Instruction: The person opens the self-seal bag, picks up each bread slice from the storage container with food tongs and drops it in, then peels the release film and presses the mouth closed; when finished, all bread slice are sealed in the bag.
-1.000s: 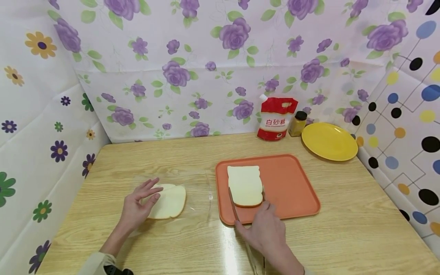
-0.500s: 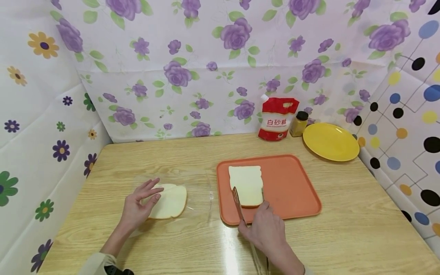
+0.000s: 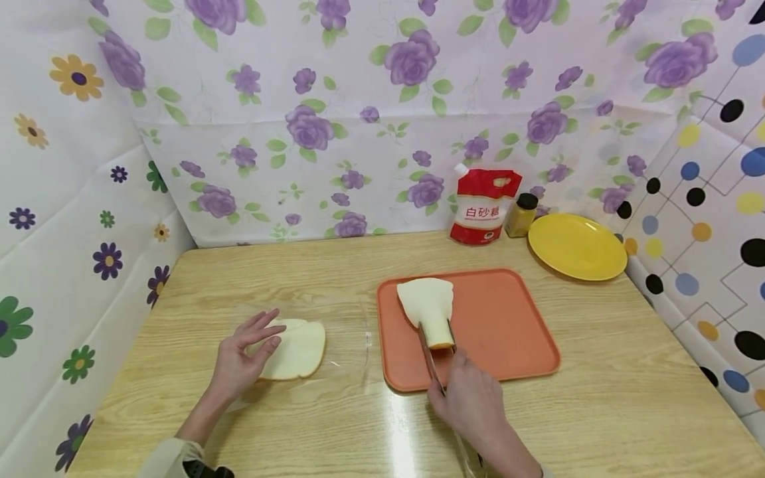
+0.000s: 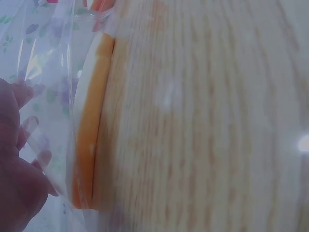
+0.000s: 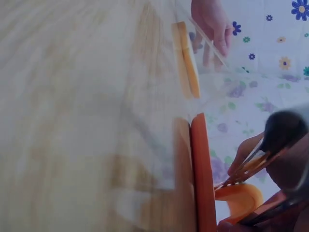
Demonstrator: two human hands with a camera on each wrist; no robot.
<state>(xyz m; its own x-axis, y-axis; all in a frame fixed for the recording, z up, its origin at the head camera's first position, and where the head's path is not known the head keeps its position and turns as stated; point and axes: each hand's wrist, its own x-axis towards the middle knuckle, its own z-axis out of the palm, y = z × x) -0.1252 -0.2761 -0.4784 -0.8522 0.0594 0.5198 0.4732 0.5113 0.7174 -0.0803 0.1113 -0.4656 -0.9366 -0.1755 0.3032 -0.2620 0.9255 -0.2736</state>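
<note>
My right hand (image 3: 472, 398) grips metal tongs (image 3: 427, 355). Between the tong arms, the near end of a white bread slice (image 3: 425, 299) is squeezed narrow and bent, while its far end fans out on the orange tray (image 3: 502, 325). The bend with its brown crust also shows in the right wrist view, beside the tongs (image 5: 251, 166). My left hand (image 3: 239, 355) touches a clear plastic bag (image 3: 346, 328) with loosely bent, parted fingers. Another bread slice (image 3: 299, 352) lies inside the bag; its crust edge (image 4: 91, 130) shows in the left wrist view.
At the back right stand a red and white pouch (image 3: 483, 207) and a small jar (image 3: 522, 216) with a black lid. A yellow plate (image 3: 576, 247) leans beside them. Patterned sheets (image 3: 335, 79) enclose the wooden table (image 3: 287, 272) behind and at both sides.
The tongs have narrowed and now squeeze the near end of the tray's bread slice, which was flat before. My right hand has shifted slightly right. My left hand has stayed put.
</note>
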